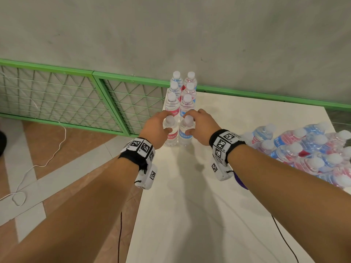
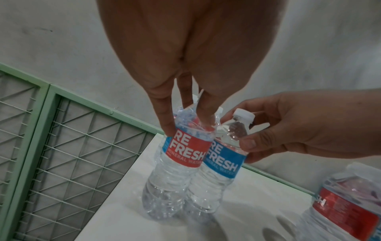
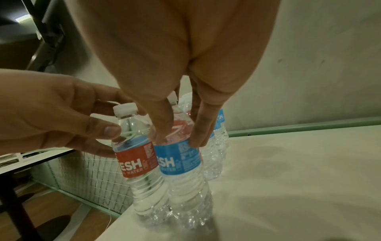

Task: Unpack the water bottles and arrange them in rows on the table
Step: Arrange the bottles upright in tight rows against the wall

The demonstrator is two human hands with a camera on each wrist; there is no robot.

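Water bottles stand upright in two short rows at the far left corner of the white table (image 1: 199,215), caps up, long axes vertical, the rows running away toward the grey wall (image 1: 171,35). The left hand (image 1: 154,128) grips the nearest bottle of the left row, the red-label bottle (image 2: 186,150), thumb and fingers curled round its shoulder just above the label. The right hand (image 1: 201,126) grips its neighbour, the blue-label bottle (image 3: 178,157), the same way. The two bottles touch side by side, bases on the table, right at its left edge. Behind them six standing bottles (image 1: 183,92) line up in pairs; their lower halves are hidden by the hands and the front pair. At the right, the remaining bottles (image 1: 307,149) lie in a heap, cut off by the frame edge; whether wrap still binds them is hard to tell. A green-framed wire panel (image 1: 57,92) leans against the wall left of the table.
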